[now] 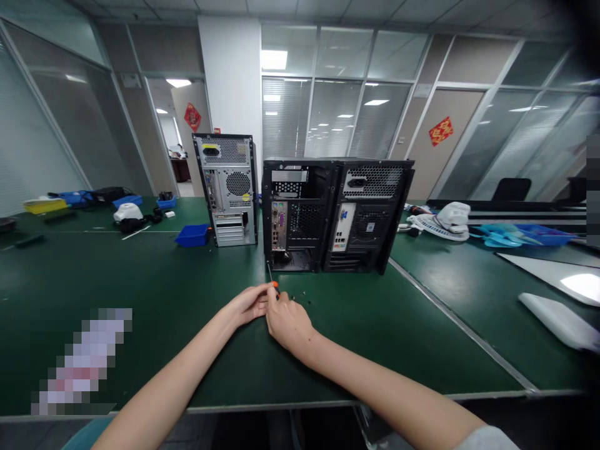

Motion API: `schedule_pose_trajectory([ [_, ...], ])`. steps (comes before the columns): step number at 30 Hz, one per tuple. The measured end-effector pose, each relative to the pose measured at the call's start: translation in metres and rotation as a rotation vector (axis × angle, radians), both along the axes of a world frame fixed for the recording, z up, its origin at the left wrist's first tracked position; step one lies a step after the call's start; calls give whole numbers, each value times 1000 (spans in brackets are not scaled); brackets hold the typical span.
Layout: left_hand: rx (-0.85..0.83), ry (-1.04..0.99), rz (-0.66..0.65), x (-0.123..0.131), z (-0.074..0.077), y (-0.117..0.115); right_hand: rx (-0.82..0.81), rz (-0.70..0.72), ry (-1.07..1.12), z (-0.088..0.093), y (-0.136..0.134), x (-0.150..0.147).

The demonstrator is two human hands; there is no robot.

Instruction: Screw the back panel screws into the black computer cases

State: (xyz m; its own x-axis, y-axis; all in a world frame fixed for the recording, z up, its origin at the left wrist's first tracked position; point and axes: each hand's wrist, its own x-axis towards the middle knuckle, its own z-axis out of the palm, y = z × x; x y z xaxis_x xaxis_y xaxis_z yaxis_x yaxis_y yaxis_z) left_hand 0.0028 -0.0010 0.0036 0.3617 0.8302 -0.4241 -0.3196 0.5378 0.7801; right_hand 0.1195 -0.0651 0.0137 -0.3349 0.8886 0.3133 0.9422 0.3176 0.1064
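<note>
A screwdriver (pixel 275 285) with an orange and black handle points away from me. Its thin shaft reaches the lower left corner of the back of a black computer case (pixel 269 215). My right hand (pixel 290 322) is closed around the handle, which it largely hides. Beside it, my left hand (pixel 250 304) pinches the front of the handle with the fingertips. A few small dark screws (pixel 304 294) lie on the green table (pixel 225 375) just right of the hands. The case's back shows an open upper bay and a port panel.
Another black case (pixel 370 219) stands against the first on its right. Farther left is a silver-backed computer case (pixel 229 187), with a blue tray (pixel 192 235) beside it. A white object (pixel 557 319) and a white fan (pixel 445 223) lie to the right.
</note>
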Motion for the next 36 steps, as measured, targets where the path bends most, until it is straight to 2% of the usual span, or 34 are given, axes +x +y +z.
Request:
schedule_pose_trajectory([
  [18, 15, -22, -22, 2, 6, -4, -68, -75, 185, 4, -2, -5],
  [25, 30, -22, -47, 1, 3, -2, -131, -125, 259, 8, -5, -6],
  [36, 19, -17, -44, -1, 3, -1, -224, -182, 513, 9, -6, -5],
])
